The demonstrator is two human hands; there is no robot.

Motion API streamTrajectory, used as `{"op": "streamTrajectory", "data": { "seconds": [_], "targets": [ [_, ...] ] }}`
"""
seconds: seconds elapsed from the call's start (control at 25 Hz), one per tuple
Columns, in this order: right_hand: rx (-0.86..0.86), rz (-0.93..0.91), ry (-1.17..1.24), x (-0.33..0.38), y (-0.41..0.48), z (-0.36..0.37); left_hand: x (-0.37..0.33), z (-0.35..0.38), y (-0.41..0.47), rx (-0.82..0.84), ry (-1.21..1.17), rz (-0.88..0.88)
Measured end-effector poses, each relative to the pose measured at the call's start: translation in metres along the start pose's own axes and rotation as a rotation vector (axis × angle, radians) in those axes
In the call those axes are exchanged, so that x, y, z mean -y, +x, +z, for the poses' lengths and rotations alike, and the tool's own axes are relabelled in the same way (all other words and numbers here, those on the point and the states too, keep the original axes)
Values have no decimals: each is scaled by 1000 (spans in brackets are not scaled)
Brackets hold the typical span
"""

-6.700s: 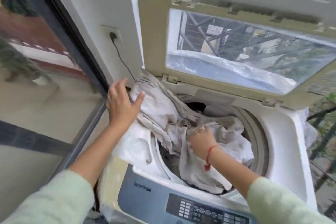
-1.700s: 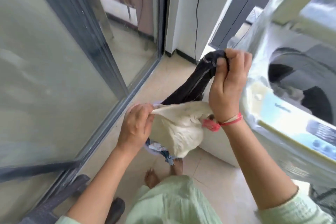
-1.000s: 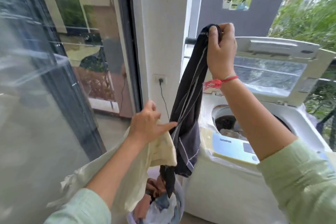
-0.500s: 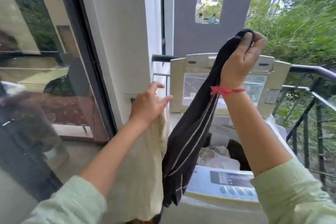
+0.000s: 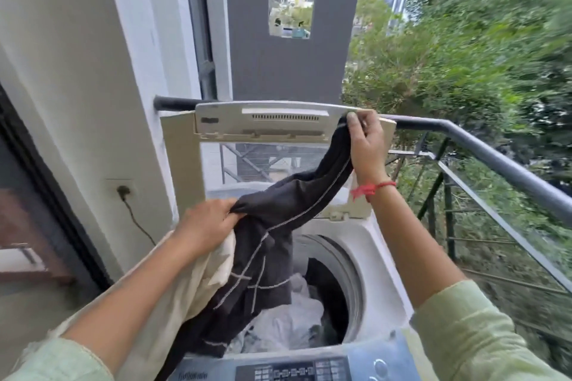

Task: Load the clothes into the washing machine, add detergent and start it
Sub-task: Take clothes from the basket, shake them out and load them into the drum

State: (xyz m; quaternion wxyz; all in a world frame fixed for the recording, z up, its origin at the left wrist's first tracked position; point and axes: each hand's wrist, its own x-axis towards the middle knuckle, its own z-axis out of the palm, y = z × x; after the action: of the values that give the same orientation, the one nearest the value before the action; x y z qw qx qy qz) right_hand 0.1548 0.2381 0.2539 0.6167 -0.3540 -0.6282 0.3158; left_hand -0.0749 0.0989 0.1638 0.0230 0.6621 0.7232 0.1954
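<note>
A top-loading washing machine stands in front of me with its lid raised. White and dark clothes lie in the drum. My right hand pinches the top end of a dark garment with pale stitching, held high near the lid's right corner. My left hand grips the same dark garment lower down, together with a cream cloth that hangs under my forearm. The dark garment's lower part dangles over the drum's left rim.
The control panel runs along the machine's front edge. A white wall with a plugged socket is on the left. A dark metal railing runs behind and to the right, with greenery beyond it.
I have stepped up to the machine. My right hand has lowered the dark garment over the drum, and my left hand has taken hold of it beside the cream cloth.
</note>
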Motion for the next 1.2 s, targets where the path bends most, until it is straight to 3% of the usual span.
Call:
{"op": "streamTrajectory", "data": {
  "seconds": [0.12, 0.2, 0.28, 0.32, 0.36, 0.52, 0.6, 0.76, 0.92, 1.0, 1.08, 1.16, 1.2],
  "targets": [
    [174, 31, -49, -24, -7, -3, 0, -7, 15, -136, -44, 6],
    [509, 152, -180, -17, -9, -6, -7, -18, 26, -214, -43, 48],
    [985, 346, -539, -3, -17, -11, -16, -28, 30, -233, -32, 58],
    [1120, 371, -696, -1, -22, -9, -19, -32, 28, -233, -27, 62],
    [1137, 331, -759, 0, -29, -4, -20, -34, 25, -239, -41, 83],
    [1013, 3, -450, -9, -73, 48, -17, -38, 8, -219, -70, 200],
    [955, -90, -421, -18, -84, 65, -9, -45, 4, -172, -23, 173],
    [720, -112, -413, -13, -65, 50, 30, -48, -7, 90, -161, 138],
    [303, -74, -53, 7, -65, 38, 52, -7, -9, 171, -211, -30],
    [123, -240, -89, 23, -72, 34, 39, 11, 1, 52, -278, -33],
    [53, -567, -302, 38, -81, 24, 24, 16, 16, -211, -351, -33],
    [220, -850, -600, 34, -97, 10, 14, 6, 31, -436, -487, -25],
    [465, -893, -798, 24, -106, 3, 12, -3, 37, -516, -542, 23]
  ]
}}
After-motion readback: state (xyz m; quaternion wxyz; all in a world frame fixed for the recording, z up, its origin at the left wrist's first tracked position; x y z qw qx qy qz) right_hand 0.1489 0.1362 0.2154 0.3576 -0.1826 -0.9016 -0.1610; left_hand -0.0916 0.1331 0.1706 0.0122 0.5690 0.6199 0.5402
